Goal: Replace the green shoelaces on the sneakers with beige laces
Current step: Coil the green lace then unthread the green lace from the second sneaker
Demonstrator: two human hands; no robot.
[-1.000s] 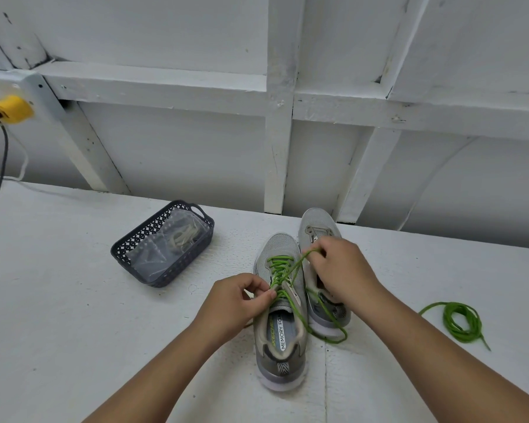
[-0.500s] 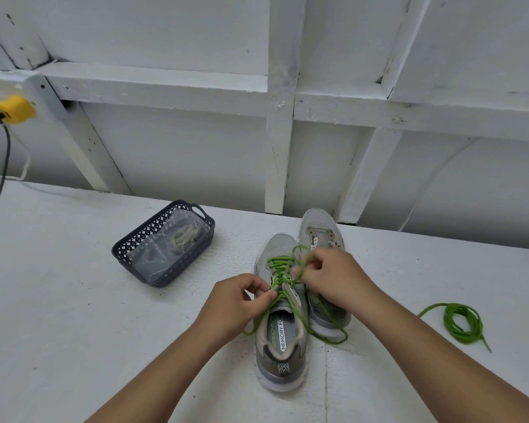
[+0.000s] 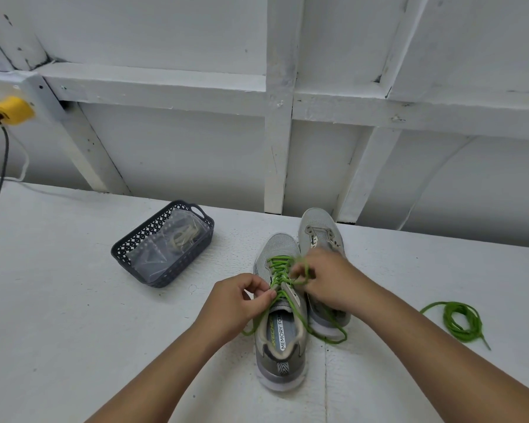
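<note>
two grey sneakers sit side by side on the white bench [image 3: 74,300], toes toward the wall. the nearer sneaker [image 3: 280,340] has its green lace [image 3: 278,270] threaded through the eyelets, with loose ends trailing down past the heel opening on both sides. the left hand [image 3: 235,303] has thumb and fingers curled in a pinch on the lace at the left side of the tongue. the right hand [image 3: 327,279] is curled over the upper eyelets with a loop of the same lace wrapped around its fingers, and it covers the middle of the far sneaker [image 3: 318,230], whose eyelets show no lace. a second green lace [image 3: 461,320] lies coiled on the bench, well off to the right of the shoes. to the left, a dark plastic basket [image 3: 141,248] holds a clear bag with beige laces [image 3: 185,236] inside. a yellow plug [image 3: 11,110] with a dark cord hangs at the far left wall.
</note>
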